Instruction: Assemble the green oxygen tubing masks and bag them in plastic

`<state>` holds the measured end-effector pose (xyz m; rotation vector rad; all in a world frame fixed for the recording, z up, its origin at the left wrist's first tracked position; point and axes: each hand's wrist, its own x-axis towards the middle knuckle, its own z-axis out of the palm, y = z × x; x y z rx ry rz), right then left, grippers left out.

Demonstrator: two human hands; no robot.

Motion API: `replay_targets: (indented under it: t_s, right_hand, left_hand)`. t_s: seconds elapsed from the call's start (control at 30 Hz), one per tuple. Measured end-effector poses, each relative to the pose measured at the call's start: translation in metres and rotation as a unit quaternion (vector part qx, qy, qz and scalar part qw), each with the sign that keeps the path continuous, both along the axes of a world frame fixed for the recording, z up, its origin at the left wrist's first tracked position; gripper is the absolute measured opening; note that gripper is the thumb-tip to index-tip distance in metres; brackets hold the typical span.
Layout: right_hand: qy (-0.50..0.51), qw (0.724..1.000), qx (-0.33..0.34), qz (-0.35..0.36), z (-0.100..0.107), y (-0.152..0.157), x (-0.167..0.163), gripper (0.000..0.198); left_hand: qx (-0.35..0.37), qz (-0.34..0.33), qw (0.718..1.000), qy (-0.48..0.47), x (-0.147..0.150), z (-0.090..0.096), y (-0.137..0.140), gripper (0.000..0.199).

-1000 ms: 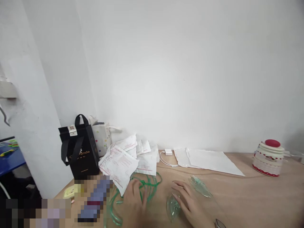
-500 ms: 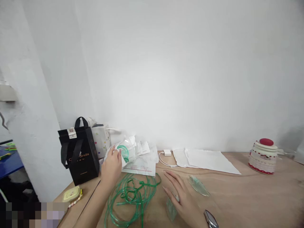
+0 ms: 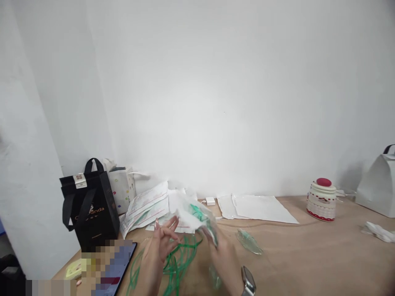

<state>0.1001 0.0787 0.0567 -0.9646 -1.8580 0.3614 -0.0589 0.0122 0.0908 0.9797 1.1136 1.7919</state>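
Nearest the viewer, two bare forearms reach over a brown tabletop (image 3: 296,263). The right wrist wears a watch (image 3: 248,281), and a small clear plastic piece (image 3: 214,276) lies by that arm, partly hidden. Loose green tubing (image 3: 189,255) is spread on the table beneath and between the hands.

The left hand (image 3: 162,245) is raised with its fingers spread and curved; it seems to hold nothing, and its fingertips are close to a clear-and-white packet (image 3: 191,216). Whether they touch it, I cannot tell. The right hand (image 3: 222,251) has its fingers closed on the packet's lower right edge, though blur hides exactly how they grip. The packet is tilted above the tubing, with something green showing through its clear side.

The step in hand appears to be handling this packet, held one-handed. The next move, as I judge it, calls for a steady right grip and a left-hand pinch on the near edge, clear of the tubing.

Beyond the right hand lies a clear oval piece (image 3: 249,241). Farther back are printed white packets (image 3: 148,205) on the left, a small white adapter (image 3: 210,201), flat white sheets (image 3: 261,207) and a red-topped jar (image 3: 321,202). A black bag (image 3: 89,213) stands far left, before a white wall (image 3: 216,94).
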Motion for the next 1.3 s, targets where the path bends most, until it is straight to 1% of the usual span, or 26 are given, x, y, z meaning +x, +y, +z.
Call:
replay_targets:
  t_s: [0.03, 0.1, 0.13, 0.2, 0.23, 0.3, 0.37, 0.43, 0.5, 0.53, 0.6, 0.63, 0.67, 0.7, 0.77, 0.83, 0.9, 0.93, 0.97, 1.0, 1.07, 1.1, 1.13, 1.2, 1.23, 1.3]
  right_hand:
    - [-0.017, 0.999, -0.002, -0.027, 0.002, 0.009, 0.007, 0.040]
    - [-0.048, 0.996, 0.012, -0.072, 0.014, 0.031, 0.017, 0.045]
    - [-0.063, 0.994, 0.029, -0.086, 0.022, 0.044, 0.019, 0.048]
    - [-0.121, 0.987, 0.039, -0.101, 0.039, 0.072, 0.017, 0.055]
    - [-0.177, 0.980, 0.032, -0.091, 0.046, 0.087, 0.014, 0.060]
    - [-0.212, 0.973, 0.010, -0.089, 0.053, 0.110, 0.007, 0.075]
    - [-0.238, 0.967, -0.022, -0.086, 0.045, 0.120, 0.005, 0.080]
    - [-0.265, 0.960, -0.049, -0.069, 0.025, 0.111, 0.010, 0.066]
    - [-0.292, 0.953, -0.073, -0.030, 0.000, 0.086, 0.021, 0.049]
    - [-0.306, 0.948, -0.087, 0.008, -0.012, 0.070, 0.027, 0.047]
    - [-0.320, 0.925, -0.147, 0.143, -0.033, 0.039, 0.039, 0.058]
    - [-0.330, 0.911, -0.168, 0.184, -0.040, 0.027, 0.043, 0.062]
    - [-0.332, 0.905, -0.174, 0.200, -0.045, 0.018, 0.047, 0.060]
    - [-0.335, 0.904, -0.174, 0.200, -0.049, 0.013, 0.050, 0.058]
    - [-0.342, 0.916, -0.140, 0.158, -0.051, 0.016, 0.053, 0.050]
    - [-0.356, 0.927, -0.084, 0.078, -0.049, 0.030, 0.053, 0.045]
    - [-0.374, 0.926, -0.042, -0.018, -0.048, 0.044, 0.049, 0.048]
    - [-0.379, 0.924, -0.031, -0.051, -0.050, 0.049, 0.046, 0.050]
    - [-0.379, 0.924, -0.019, -0.052, -0.053, 0.050, 0.041, 0.053]
    - [-0.376, 0.926, -0.005, -0.022, -0.058, 0.048, 0.034, 0.056]
    - [-0.362, 0.926, 0.025, 0.103, -0.074, 0.036, 0.018, 0.065]
    - [-0.353, 0.921, 0.035, 0.163, -0.083, 0.029, 0.010, 0.068]
    - [-0.350, 0.915, 0.039, 0.199, -0.091, 0.021, 0.002, 0.063]
    - [-0.352, 0.911, 0.029, 0.212, -0.102, 0.009, -0.009, 0.047]
    - [-0.345, 0.916, 0.013, 0.207, -0.103, 0.005, -0.011, 0.042]
    - [-0.318, 0.927, -0.041, 0.195, -0.097, 0.003, -0.009, 0.046]
  left_hand:
    - [-0.015, 0.017, 1.000, 0.018, -0.011, -0.016, 0.006, 0.048]
    - [-0.071, 0.111, 0.989, 0.061, -0.032, -0.049, 0.018, 0.036]
    - [-0.091, 0.138, 0.985, 0.058, -0.040, -0.065, 0.024, 0.034]
    - [-0.120, 0.162, 0.978, 0.044, -0.050, -0.092, 0.033, 0.031]
    - [-0.126, 0.164, 0.978, 0.039, -0.051, -0.101, 0.036, 0.029]
    - [-0.131, 0.162, 0.977, 0.033, -0.050, -0.114, 0.039, 0.025]
    - [-0.134, 0.162, 0.977, 0.030, -0.048, -0.122, 0.039, 0.023]
    - [-0.141, 0.165, 0.976, 0.022, -0.047, -0.126, 0.040, 0.023]
    - [-0.145, 0.167, 0.975, 0.014, -0.049, -0.128, 0.040, 0.024]
    - [-0.145, 0.166, 0.975, 0.012, -0.051, -0.129, 0.040, 0.024]
    - [-0.145, 0.160, 0.976, 0.012, -0.052, -0.129, 0.040, 0.026]
    - [-0.144, 0.155, 0.977, 0.014, -0.052, -0.129, 0.040, 0.026]
    - [-0.143, 0.149, 0.978, 0.017, -0.050, -0.128, 0.040, 0.027]
    - [-0.141, 0.141, 0.980, 0.021, -0.047, -0.127, 0.039, 0.027]
    - [-0.138, 0.118, 0.983, 0.028, -0.037, -0.126, 0.038, 0.029]
    - [-0.135, 0.081, 0.987, 0.032, -0.024, -0.125, 0.035, 0.032]
    - [-0.132, 0.034, 0.990, 0.034, -0.011, -0.122, 0.032, 0.035]
    - [-0.129, 0.014, 0.991, 0.032, -0.006, -0.120, 0.031, 0.037]
    - [-0.123, 0.000, 0.992, 0.033, -0.003, -0.118, 0.030, 0.038]
    - [-0.114, -0.005, 0.993, 0.041, -0.003, -0.115, 0.028, 0.038]
    - [-0.097, 0.020, 0.990, 0.098, -0.010, -0.110, 0.026, 0.037]
    - [-0.092, 0.048, 0.983, 0.151, -0.017, -0.109, 0.024, 0.036]
    - [-0.094, 0.074, 0.969, 0.215, -0.024, -0.108, 0.022, 0.035]
    - [-0.110, 0.099, 0.932, 0.332, -0.039, -0.110, 0.019, 0.033]
    - [-0.119, 0.091, 0.917, 0.370, -0.044, -0.112, 0.018, 0.034]
    - [-0.132, 0.050, 0.904, 0.404, -0.049, -0.115, 0.015, 0.035]
